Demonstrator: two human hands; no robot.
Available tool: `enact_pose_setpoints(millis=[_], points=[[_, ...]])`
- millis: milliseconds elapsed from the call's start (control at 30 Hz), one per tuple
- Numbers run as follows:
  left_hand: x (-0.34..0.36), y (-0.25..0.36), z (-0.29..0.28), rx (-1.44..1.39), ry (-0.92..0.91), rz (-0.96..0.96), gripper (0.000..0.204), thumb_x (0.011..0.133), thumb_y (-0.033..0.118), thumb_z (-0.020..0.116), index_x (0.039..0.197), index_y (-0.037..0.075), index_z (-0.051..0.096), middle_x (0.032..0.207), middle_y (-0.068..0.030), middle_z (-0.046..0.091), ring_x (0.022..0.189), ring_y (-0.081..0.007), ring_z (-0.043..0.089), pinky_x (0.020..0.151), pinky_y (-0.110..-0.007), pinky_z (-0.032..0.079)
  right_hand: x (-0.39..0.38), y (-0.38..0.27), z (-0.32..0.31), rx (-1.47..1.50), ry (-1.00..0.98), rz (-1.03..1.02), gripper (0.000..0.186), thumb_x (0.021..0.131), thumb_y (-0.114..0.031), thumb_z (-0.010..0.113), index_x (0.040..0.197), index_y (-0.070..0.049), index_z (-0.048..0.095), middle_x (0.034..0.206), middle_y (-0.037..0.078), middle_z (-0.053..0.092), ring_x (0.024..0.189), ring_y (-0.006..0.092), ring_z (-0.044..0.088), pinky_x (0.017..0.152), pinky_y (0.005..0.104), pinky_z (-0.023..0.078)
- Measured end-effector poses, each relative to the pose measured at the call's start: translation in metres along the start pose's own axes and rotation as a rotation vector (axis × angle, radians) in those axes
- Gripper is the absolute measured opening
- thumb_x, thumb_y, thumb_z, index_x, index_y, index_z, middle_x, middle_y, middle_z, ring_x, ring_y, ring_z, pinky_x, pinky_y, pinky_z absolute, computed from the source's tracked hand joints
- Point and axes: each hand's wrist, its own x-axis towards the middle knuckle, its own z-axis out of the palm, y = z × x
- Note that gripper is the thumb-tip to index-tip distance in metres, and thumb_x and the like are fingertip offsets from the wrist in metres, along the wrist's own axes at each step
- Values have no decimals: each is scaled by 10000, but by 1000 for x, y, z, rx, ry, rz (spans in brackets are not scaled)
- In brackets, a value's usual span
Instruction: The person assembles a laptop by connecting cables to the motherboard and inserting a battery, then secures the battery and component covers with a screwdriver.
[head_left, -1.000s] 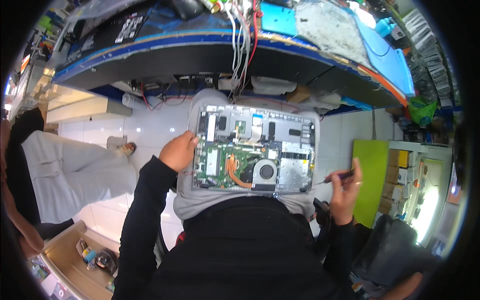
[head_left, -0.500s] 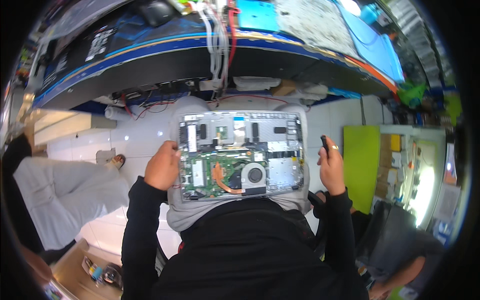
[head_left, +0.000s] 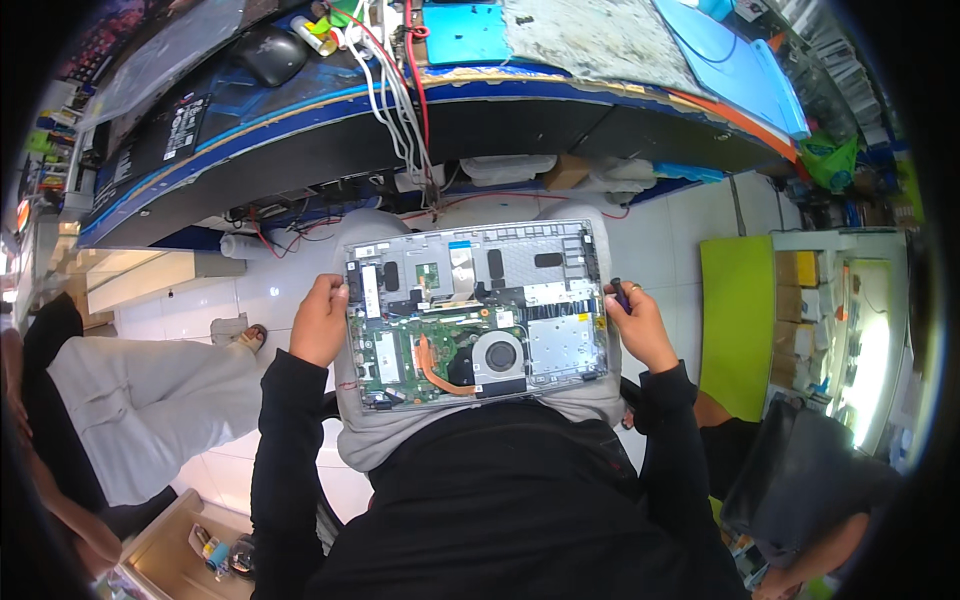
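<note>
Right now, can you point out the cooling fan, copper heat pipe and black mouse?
Cooling fan (head_left: 501,355): head view, on its central hub.
Copper heat pipe (head_left: 425,357): head view, on its upper part.
Black mouse (head_left: 271,55): head view, on its top shell.

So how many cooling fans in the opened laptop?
1: the round cooling fan near the laptop's lower edge, right of the copper heat pipe. No second one shows.

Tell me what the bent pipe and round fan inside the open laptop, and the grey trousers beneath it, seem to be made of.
Bent pipe: probably copper, smooth-looking, judging by its orange-brown colour.
Round fan: pale grey around a dark centre; plastic or metal, too small to tell.
Grey trousers: soft, matt fabric, shown by the loose folds.
</note>
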Motion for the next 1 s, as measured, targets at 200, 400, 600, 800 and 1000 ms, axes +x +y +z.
enact_pose_setpoints(millis=[200,400,600,800,1000], points=[[-1,15,4,98,222,231,258,989,106,654,1212,-20,617,1129,-194,645,1000,-351,649,920,-414,515,1,-16,-18,-170,260,43,338,1040,-182,653,1297,33,610,1031,159,707,936,246,681,891,360,538],[-6,26,4,160,348,429,220,985,99,656,1166,-25,638,1115,-181,635,1076,-350,622,967,-424,489,40,-151,-47,-341,375,-584,383,990,-42,627,1361,43,587,1176,242,626,1078,403,639,942,425,514],[4,29,3,37,293,401,204,950,70,680,1133,-20,664,1131,-184,633,1108,-371,599,991,-436,466,182,-233,-84,-746,676,-875,163,958,-137,708,1069,-23,673,986,177,746,843,375,726,764,447,568],[4,28,1,28,288,352,220,945,73,695,1149,-6,667,1135,-173,635,1110,-366,602,995,-436,468,273,-244,-80,-922,817,-778,193,935,-163,632,1067,-62,732,902,255,732,856,438,724,779,542,581],[-6,28,-6,26,285,320,222,950,91,704,1147,-4,665,1145,-178,630,1111,-374,598,993,-443,466,172,-249,-6,-651,696,-1115,153,891,-124,796,965,-29,702,871,140,691,745,329,680,705,386,545]])
